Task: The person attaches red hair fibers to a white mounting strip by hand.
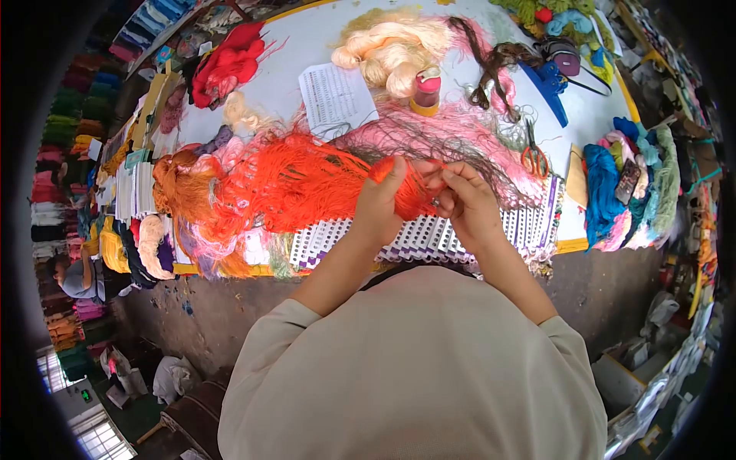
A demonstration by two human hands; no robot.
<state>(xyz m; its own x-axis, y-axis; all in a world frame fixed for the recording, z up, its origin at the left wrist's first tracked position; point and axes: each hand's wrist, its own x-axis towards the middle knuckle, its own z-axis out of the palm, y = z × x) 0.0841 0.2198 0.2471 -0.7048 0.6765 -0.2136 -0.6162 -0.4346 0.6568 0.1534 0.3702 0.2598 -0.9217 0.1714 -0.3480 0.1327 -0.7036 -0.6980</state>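
Orange-red thread hank (307, 180) on table (307, 34), long axis running leftward from your close-set hands, left hand (381, 205) nearer its bulk, gripping its right end, right hand (474, 203) pinching strands

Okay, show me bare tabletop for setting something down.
White tabletop lies bare between the red yarn and cream yarn; another patch is bordered by scissors, tan paper and blue yarn. The near edge is crowded with orange yarn and dotted cards.

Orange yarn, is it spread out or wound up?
Spread out; the orange yarn fans loosely across the table from the left hand.
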